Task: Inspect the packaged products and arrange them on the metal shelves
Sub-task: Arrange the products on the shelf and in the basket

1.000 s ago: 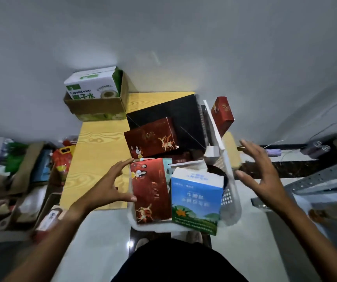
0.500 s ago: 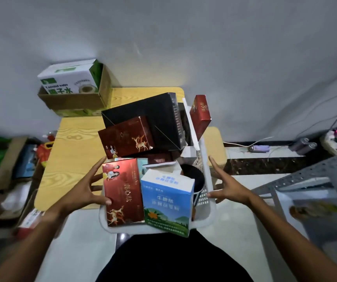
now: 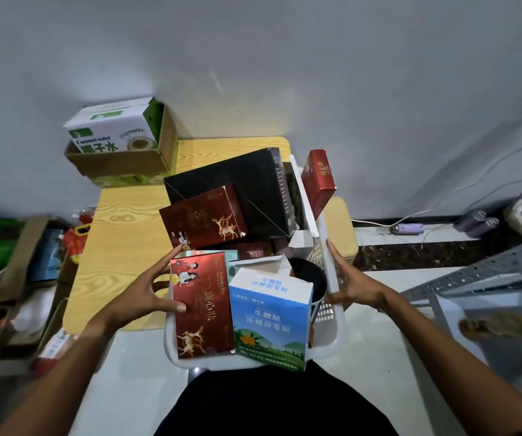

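Note:
A white plastic basket (image 3: 332, 341) in front of me is packed with boxed products. A tall red box with deer print (image 3: 204, 309) and a blue-and-white box (image 3: 269, 319) stand at its near side. Behind them lie another red deer box (image 3: 203, 218), a large black box (image 3: 231, 174) and a small red box (image 3: 317, 180) tilted on the far rim. My left hand (image 3: 140, 294) is spread at the basket's left side, its thumb on the tall red box. My right hand (image 3: 357, 284) lies with straight fingers against the basket's right rim.
A grey metal shelf (image 3: 473, 275) stands at the right with a blurred package on it. The basket's far part is over a wooden table (image 3: 127, 215) carrying a coconut water carton (image 3: 111, 133) in a cardboard box. Cartons and bags (image 3: 17, 262) crowd the floor at left. Cables run along the wall base.
Both hands have moved inward from open air to the basket's two sides. The left thumb now rests on the tall red box and the right fingers on the rim.

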